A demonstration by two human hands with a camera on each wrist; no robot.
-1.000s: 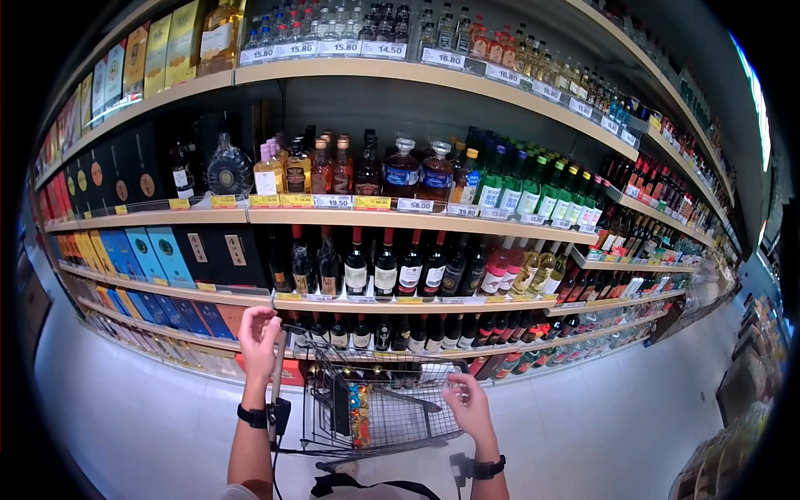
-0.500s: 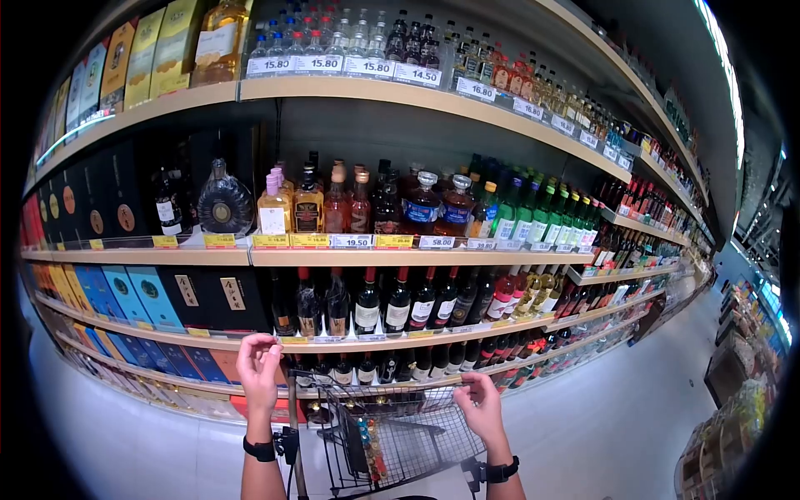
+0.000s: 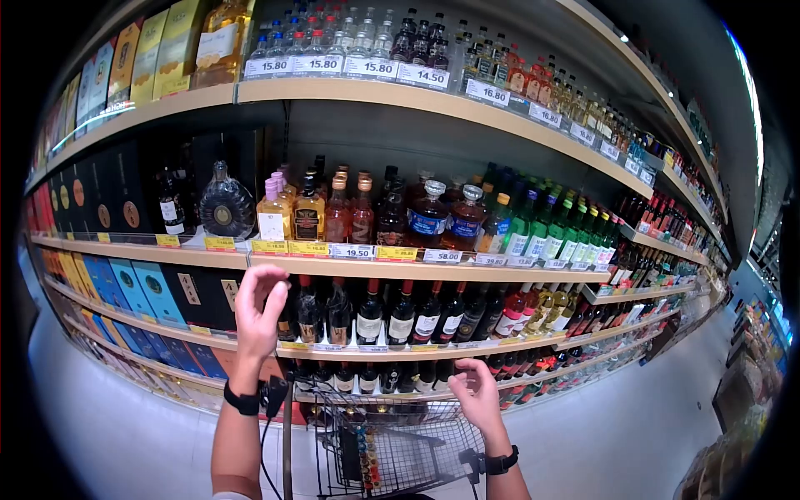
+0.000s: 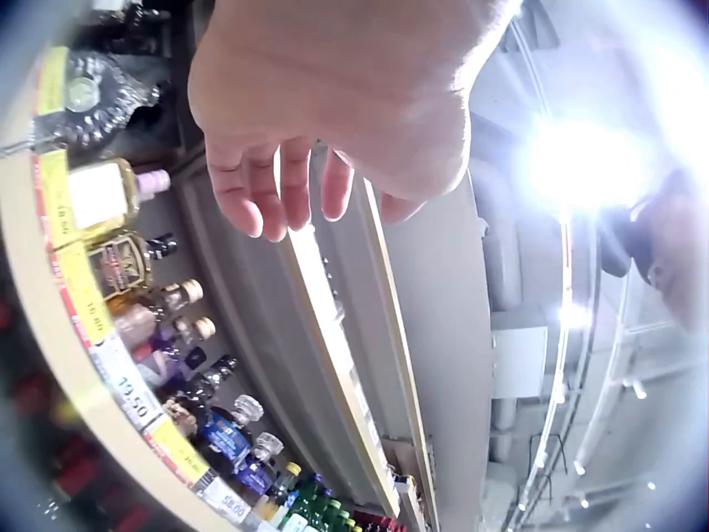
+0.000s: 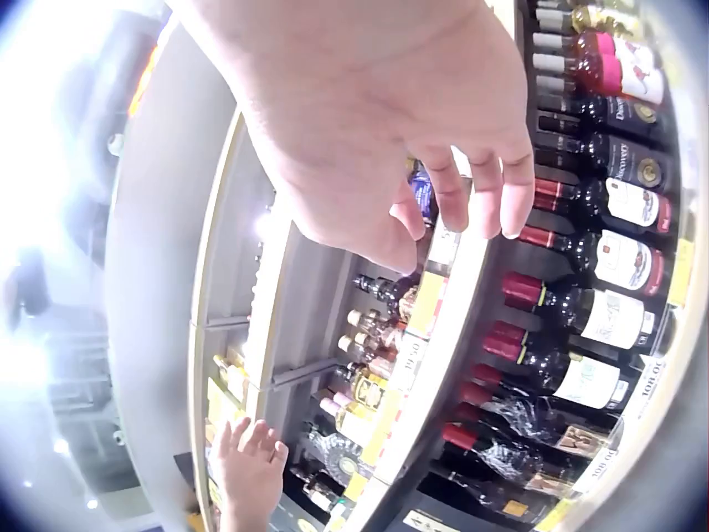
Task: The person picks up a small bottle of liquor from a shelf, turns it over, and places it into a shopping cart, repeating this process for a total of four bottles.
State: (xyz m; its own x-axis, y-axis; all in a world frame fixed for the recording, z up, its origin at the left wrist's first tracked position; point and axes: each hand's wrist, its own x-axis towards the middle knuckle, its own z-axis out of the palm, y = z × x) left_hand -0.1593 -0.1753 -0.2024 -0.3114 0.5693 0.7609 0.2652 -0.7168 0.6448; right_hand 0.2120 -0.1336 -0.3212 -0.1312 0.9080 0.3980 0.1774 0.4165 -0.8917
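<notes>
My left hand (image 3: 260, 315) is raised before the shelves, fingers loosely bent and nothing in them. In the head view it overlaps the lower edge of the liquor shelf (image 3: 350, 262), below a bottle with a lilac cap (image 3: 272, 213). The left wrist view shows its fingers (image 4: 266, 200) hanging loosely, apart from the bottles. Lower down, my right hand (image 3: 477, 396) hovers over the far right part of a wire shopping cart (image 3: 417, 454), also holding nothing. Its curved fingers (image 5: 449, 194) overlap the shelf edge in the right wrist view.
Wine bottles (image 3: 401, 312) line the shelf below the liquor. Green bottles (image 3: 546, 229) stand to the right, boxed bottles (image 3: 150, 287) to the left. Miniature bottles (image 3: 367, 33) fill the shelf above. Colourful small items (image 3: 367, 457) lie in the cart. Pale floor (image 3: 625, 417) runs along the shelves.
My left hand has risen from the lower wine shelf to the liquor shelf's edge. The right hand stays low over the cart. The head view has tilted, so the shelves sit lower than one second ago.
</notes>
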